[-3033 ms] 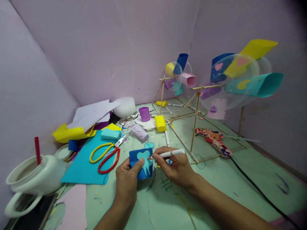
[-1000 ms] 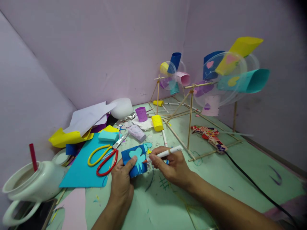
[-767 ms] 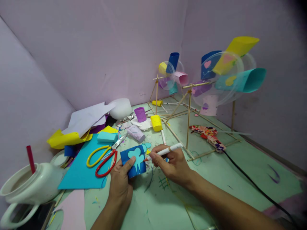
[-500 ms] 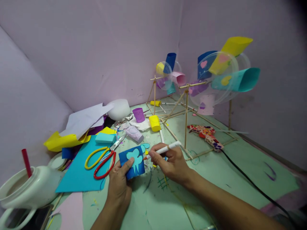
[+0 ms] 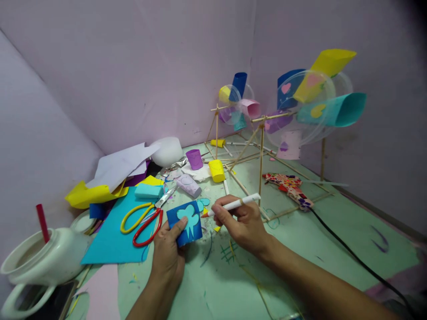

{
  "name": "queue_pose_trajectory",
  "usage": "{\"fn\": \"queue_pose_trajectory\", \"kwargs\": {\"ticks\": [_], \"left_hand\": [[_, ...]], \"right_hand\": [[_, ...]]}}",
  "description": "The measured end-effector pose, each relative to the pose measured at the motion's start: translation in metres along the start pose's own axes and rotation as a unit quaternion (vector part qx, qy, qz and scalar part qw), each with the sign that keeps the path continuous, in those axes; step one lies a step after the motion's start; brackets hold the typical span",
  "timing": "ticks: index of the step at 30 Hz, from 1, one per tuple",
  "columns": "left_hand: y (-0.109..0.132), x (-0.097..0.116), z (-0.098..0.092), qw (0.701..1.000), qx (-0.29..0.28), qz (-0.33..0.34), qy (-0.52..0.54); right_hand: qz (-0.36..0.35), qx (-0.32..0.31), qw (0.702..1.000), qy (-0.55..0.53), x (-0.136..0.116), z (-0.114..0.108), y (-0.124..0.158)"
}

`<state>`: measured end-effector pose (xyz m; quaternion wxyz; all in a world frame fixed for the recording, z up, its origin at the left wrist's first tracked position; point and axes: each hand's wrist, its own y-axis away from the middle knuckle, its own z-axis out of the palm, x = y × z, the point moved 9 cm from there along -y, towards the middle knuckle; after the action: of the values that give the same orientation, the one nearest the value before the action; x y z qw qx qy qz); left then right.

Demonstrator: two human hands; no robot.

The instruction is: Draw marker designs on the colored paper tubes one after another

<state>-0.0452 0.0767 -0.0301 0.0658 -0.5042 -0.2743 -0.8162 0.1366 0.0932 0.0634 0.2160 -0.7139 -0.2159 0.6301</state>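
My left hand (image 5: 167, 253) grips a small dark blue paper roll (image 5: 196, 232) that carries a turquoise cut-out shape (image 5: 187, 216); the thumb presses on its front. My right hand (image 5: 240, 223) is closed on a white marker (image 5: 233, 205) with an orange tip, and the tip sits just right of the blue roll, close to its edge. Both hands hover over the pale green tabletop (image 5: 300, 249), which bears pen scribbles.
Red and yellow scissors (image 5: 143, 216) lie on a turquoise sheet (image 5: 110, 240) to the left. A white jug (image 5: 43, 260) with a red stick stands at far left. Two stick-framed paper windmills (image 5: 310, 102) stand behind, beside a patterned glue gun (image 5: 290, 186) with its black cord (image 5: 360, 262). Small paper cups (image 5: 216, 170) lie around.
The marker tip has lifted slightly off the blue roll's right edge and the right hand has risen a little. The left hand keeps its hold. The view has shifted a bit.
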Motion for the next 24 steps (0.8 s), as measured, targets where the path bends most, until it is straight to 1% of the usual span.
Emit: {"fn": "queue_pose_trajectory", "kwargs": {"ticks": [4,8,11,20,24], "left_hand": [[0.003,0.002,0.004,1.0,-0.01,0.007,0.001],[0.006,0.006,0.004,1.0,0.0,0.021,-0.004],[0.007,0.008,0.004,1.0,0.004,0.028,-0.007],[0.007,0.005,0.003,1.0,-0.005,0.019,0.001],[0.006,0.005,0.004,1.0,-0.008,0.021,0.003]], "right_hand": [[0.0,-0.027,0.999,-0.027,-0.002,0.009,0.006],[0.001,-0.049,0.998,-0.039,0.0,0.016,0.012],[0.003,-0.053,0.998,-0.036,0.003,0.018,0.012],[-0.006,-0.066,0.997,-0.029,0.005,0.02,0.014],[0.004,-0.073,0.997,-0.031,0.007,0.022,0.014]]}}
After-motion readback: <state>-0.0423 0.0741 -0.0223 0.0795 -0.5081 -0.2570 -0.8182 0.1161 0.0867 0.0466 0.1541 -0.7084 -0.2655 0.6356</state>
